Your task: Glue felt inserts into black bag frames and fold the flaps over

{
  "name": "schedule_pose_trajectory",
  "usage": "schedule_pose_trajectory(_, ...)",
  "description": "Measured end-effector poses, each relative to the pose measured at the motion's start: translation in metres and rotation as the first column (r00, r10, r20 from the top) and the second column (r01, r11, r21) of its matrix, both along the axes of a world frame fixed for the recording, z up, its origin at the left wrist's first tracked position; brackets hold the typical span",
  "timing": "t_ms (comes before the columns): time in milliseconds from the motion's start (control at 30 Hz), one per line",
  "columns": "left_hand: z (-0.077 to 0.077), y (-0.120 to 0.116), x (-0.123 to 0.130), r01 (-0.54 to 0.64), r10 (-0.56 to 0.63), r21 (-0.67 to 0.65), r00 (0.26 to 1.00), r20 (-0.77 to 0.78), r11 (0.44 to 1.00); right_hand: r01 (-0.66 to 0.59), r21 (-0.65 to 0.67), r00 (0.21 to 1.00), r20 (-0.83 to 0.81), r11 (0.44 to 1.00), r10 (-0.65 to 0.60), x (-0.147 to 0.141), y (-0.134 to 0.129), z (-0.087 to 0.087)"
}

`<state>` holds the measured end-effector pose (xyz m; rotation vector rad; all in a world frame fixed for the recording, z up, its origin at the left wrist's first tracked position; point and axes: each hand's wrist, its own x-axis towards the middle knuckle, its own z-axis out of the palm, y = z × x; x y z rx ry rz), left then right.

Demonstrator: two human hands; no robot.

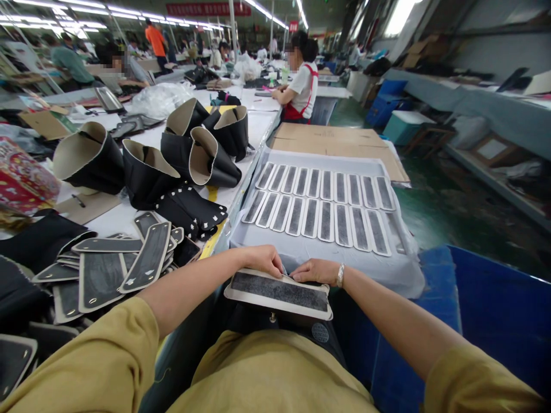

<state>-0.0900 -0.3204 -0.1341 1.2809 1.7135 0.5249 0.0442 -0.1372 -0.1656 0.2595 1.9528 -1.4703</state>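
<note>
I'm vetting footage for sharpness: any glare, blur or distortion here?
Head view: ceiling lights and a window blow out to white; the blue bin at the edge looks stretched, wide-lens style; the orange-shirted worker is soft; the panel at the left hand looks clearer.

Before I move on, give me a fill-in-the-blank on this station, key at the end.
1. The strips on the pale cloth lie in ____ rows.
2. The bracelet is on the person's ____ wrist.
3. The loose pile is on the person's ____ side.
4. The large bin in the near right corner is ____ in colour.

Missing words: two; right; left; blue.
</note>
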Motion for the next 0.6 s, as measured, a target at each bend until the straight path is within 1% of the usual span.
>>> schedule_pose_trajectory(133,-0.007,-0.005,0.012,-0.031,0.043,0.102,0.992,-0.116,0.994,0.045,-0.056,0.998,0.055,0.997,-0.042,0.0,-0.001,-0.003)
schedule_pose_trajectory(267,-0.011,-0.011,0.014,0.01,0.022,0.191,0.986,-0.164,0.981,0.03,-0.067,0.997,0.067,0.997,-0.025,-0.003,-0.002,-0.004)
schedule_pose_trajectory(433,-0.008,-0.018,0.009,0.142,-0.099,0.246,0.978,-0.182,0.959,-0.067,0.038,0.998,-0.003,0.997,0.067,-0.008,-0.005,-0.002)
schedule_pose_trajectory(500,-0.008,-0.021,0.009,0.226,-0.155,0.264,0.951,-0.267,0.937,-0.089,0.06,0.996,-0.017,0.994,0.09,-0.009,-0.006,-0.002)
schedule_pose_trajectory(600,-0.011,-0.024,0.009,0.358,-0.212,0.253,0.86,-0.465,0.899,-0.112,0.091,0.992,-0.04,0.99,0.116,-0.012,-0.008,-0.001)
